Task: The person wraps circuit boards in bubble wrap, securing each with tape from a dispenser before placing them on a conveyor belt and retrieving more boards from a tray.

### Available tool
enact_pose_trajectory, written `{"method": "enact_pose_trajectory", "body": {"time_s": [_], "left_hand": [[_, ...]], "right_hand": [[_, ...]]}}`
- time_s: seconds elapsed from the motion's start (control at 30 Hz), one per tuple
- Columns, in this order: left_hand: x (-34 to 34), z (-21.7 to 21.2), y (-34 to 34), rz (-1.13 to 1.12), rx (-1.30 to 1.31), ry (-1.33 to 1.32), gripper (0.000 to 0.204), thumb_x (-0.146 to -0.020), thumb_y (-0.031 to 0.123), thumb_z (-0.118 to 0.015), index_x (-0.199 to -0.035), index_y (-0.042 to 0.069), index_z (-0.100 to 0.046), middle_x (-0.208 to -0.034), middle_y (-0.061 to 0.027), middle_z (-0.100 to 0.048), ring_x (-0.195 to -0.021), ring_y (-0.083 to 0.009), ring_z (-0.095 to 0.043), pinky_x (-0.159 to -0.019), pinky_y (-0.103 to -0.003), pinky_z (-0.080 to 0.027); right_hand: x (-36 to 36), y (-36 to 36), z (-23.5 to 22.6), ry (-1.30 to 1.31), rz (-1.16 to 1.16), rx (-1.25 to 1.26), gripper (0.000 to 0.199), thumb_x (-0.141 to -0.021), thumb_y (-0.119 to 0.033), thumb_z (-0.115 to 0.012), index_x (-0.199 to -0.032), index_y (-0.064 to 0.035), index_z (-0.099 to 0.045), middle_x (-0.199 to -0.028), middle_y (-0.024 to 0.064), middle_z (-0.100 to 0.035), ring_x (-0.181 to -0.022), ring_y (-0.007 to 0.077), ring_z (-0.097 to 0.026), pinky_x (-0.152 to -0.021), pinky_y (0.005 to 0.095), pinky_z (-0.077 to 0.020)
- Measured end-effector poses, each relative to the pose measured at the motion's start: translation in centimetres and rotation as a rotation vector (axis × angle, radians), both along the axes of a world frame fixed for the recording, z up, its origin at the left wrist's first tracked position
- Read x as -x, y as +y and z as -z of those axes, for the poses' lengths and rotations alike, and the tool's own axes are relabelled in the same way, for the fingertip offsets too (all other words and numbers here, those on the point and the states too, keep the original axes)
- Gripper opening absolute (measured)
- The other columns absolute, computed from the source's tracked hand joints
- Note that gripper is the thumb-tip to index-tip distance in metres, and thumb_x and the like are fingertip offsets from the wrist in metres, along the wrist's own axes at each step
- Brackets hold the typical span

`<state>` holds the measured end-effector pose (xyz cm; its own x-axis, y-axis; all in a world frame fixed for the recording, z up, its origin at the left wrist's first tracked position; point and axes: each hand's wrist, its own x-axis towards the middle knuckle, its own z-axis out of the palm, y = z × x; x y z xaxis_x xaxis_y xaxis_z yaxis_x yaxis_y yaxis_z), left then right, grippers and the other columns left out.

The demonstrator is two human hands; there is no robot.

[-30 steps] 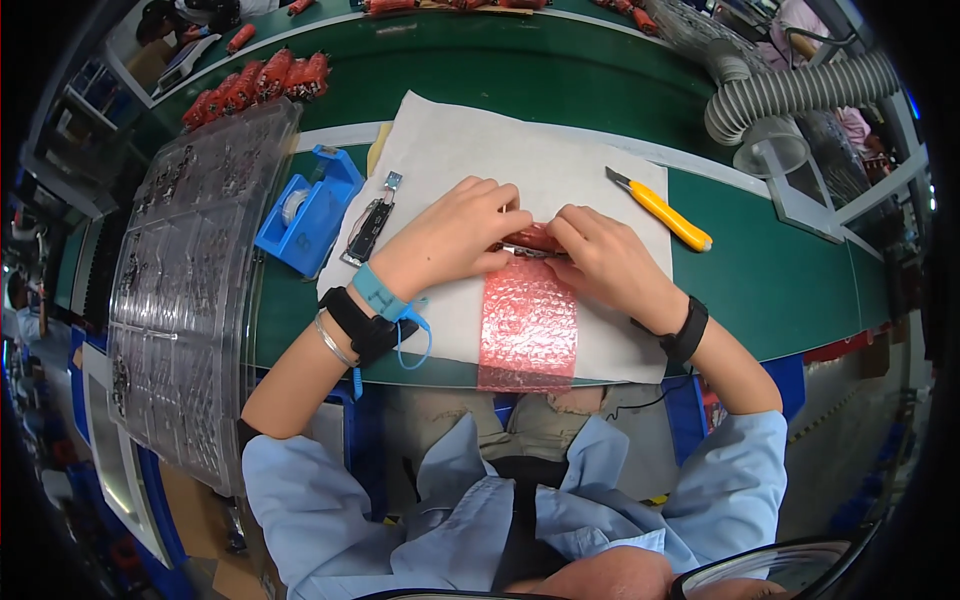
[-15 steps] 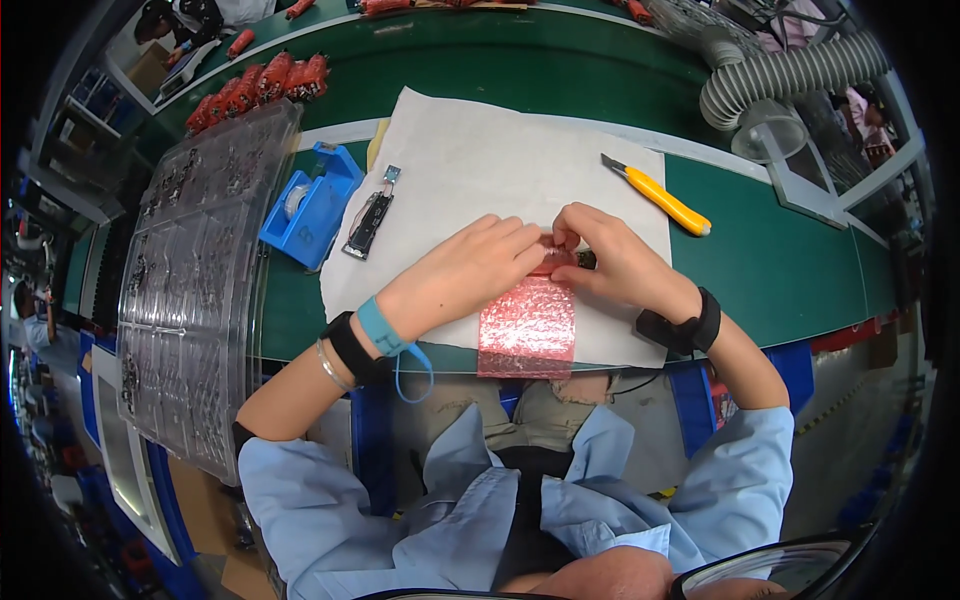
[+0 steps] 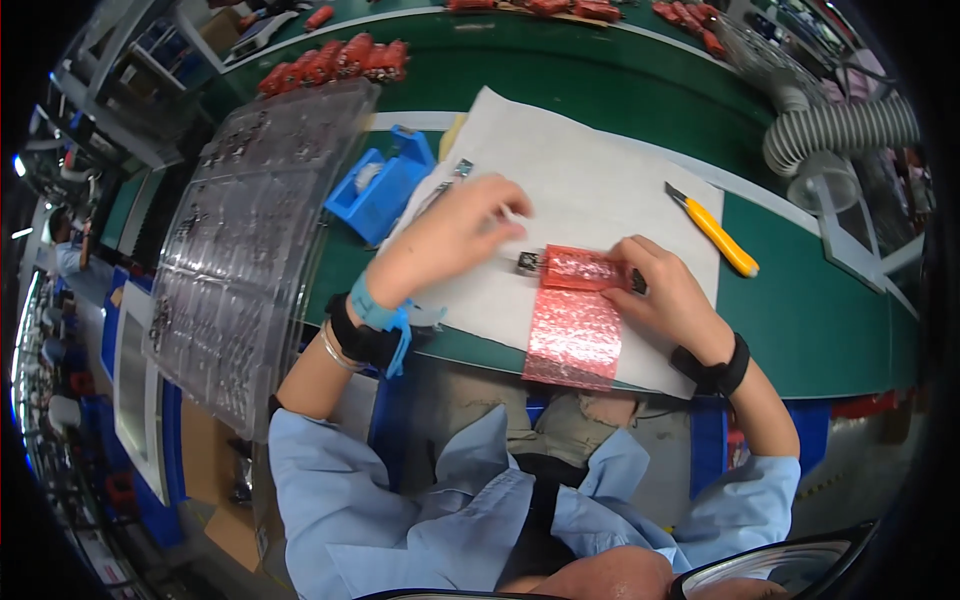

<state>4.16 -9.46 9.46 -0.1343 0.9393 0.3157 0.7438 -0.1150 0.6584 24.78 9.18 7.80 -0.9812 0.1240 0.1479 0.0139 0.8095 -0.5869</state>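
A pink bubble wrap strip [image 3: 572, 335] lies on the white sheet and hangs toward the near table edge; its far end is rolled around a small electronic part [image 3: 528, 263] whose metal end sticks out on the left. My right hand [image 3: 650, 280] grips the right end of this roll, thumb near, fingers beyond. My left hand [image 3: 455, 235] is off the wrap, over the left side of the sheet, its slightly blurred fingers curved and apart. It partly hides a dark circuit module [image 3: 462, 168]. Just beyond it stands a blue tape dispenser [image 3: 385, 190].
A yellow utility knife [image 3: 722, 235] lies at the sheet's right edge, blade exposed. Stacked clear plastic trays [image 3: 250, 220] stand at the left. Red wrapped bundles [image 3: 335, 62] lie beyond them. A grey flexible duct [image 3: 840, 135] hangs at the far right.
My left hand has let go of the wrap and moved left toward the dispenser. The rolled part now shows, still in my right hand. The whole view has shifted.
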Motion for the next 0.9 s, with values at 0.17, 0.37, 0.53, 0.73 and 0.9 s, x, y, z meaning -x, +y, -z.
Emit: {"method": "enact_pose_trajectory", "body": {"time_s": [0.17,0.37,0.53,0.73,0.9], "left_hand": [[5.3,-0.9,-3.1,-0.496,0.114,0.032,0.017,-0.085,0.013,-0.065,-0.087,-0.004,-0.062,-0.082,-0.0168,-0.065,-0.076,-0.0330,-0.065,-0.068,-0.039,-0.052],[4.6,1.2,-1.4,-0.588,0.473,0.522,0.033,-0.082,0.025,-0.072,-0.093,-0.006,-0.065,-0.074,-0.0143,-0.065,-0.070,-0.0217,-0.065,-0.063,-0.031,-0.050],[6.6,2.5,0.1,-0.543,0.562,0.454,0.040,-0.079,0.029,-0.075,-0.095,-0.006,-0.064,-0.075,-0.0134,-0.065,-0.073,-0.0184,-0.065,-0.063,-0.030,-0.050],[5.1,-0.1,0.6,-0.333,0.239,-0.257,0.026,-0.081,0.016,-0.072,-0.097,-0.004,-0.068,-0.085,-0.0090,-0.066,-0.079,-0.0195,-0.067,-0.069,-0.029,-0.052],[-0.7,-3.6,1.8,-0.236,0.120,-0.575,0.022,-0.086,0.009,-0.068,-0.105,-0.002,-0.068,-0.094,-0.0034,-0.064,-0.087,-0.0095,-0.063,-0.075,-0.023,-0.050]], "right_hand": [[0.1,0.0,-0.1,0.025,-0.005,-0.009,0.028,-0.072,-0.003,-0.072,-0.095,0.0010,-0.057,-0.083,0.0149,-0.057,-0.075,0.0304,-0.059,-0.069,0.0369,-0.0493],[-0.1,0.4,0.1,0.032,-0.002,-0.032,0.027,-0.072,-0.003,-0.072,-0.093,0.0004,-0.056,-0.084,0.0146,-0.056,-0.076,0.0306,-0.059,-0.068,0.0376,-0.0489],[0.1,0.4,0.3,0.077,-0.030,-0.075,0.026,-0.072,-0.003,-0.072,-0.093,-0.0002,-0.056,-0.084,0.0143,-0.056,-0.077,0.0306,-0.059,-0.069,0.0381,-0.0490],[0.1,0.5,0.5,0.102,-0.035,-0.064,0.026,-0.071,-0.003,-0.071,-0.093,-0.0003,-0.056,-0.090,0.0138,-0.056,-0.078,0.0299,-0.059,-0.071,0.0373,-0.0503],[-0.2,0.8,0.9,0.189,-0.033,-0.059,0.027,-0.071,-0.003,-0.071,-0.093,-0.0003,-0.056,-0.094,0.0130,-0.054,-0.080,0.0296,-0.059,-0.071,0.0369,-0.0511]]}}
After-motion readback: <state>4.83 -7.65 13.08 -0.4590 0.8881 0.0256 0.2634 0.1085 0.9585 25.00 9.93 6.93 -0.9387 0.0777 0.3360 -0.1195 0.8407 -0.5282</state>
